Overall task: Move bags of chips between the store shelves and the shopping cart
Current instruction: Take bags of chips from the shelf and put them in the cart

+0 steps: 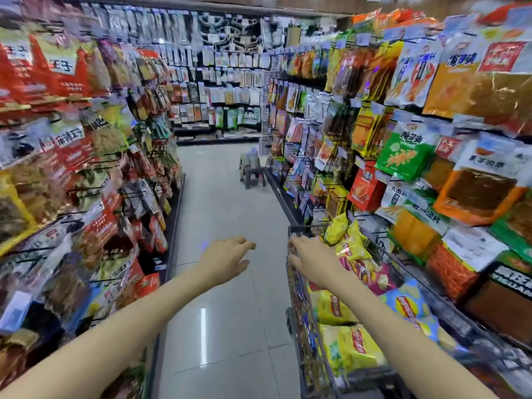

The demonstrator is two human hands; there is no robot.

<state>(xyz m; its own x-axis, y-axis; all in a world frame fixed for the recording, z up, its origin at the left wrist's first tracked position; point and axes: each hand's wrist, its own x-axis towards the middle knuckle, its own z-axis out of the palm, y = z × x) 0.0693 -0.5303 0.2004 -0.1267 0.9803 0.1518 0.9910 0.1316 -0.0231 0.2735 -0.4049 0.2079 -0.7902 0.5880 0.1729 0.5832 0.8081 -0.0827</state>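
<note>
Lower right of frame: a dark wire-mesh shopping cart (299, 295) stands against the right-hand shelving, loaded with yellow, blue and pink foil bags of chips (354, 347) heaped to its rim. Right hand (309, 260) reaches over the cart's left rim near the front corner, fingers spread and loosely bent, resting on or just above the wire; contact cannot be told. It holds nothing. Left hand (226, 259) hangs at centre frame over the pale glossy tiled floor (224, 197), fingers relaxed and slightly curled, empty, well apart from the cart.

Right side: shelves with hanging snack packs in orange, green and white (431, 139), close beside the cart. Left side: blurred racks of red and gold snack packs (57, 82).

Further up the aisle, right of centre: a small dark plastic stool (253, 175) on the floor. Far end, upper centre: a wall of hanging household goods (218, 67).
</note>
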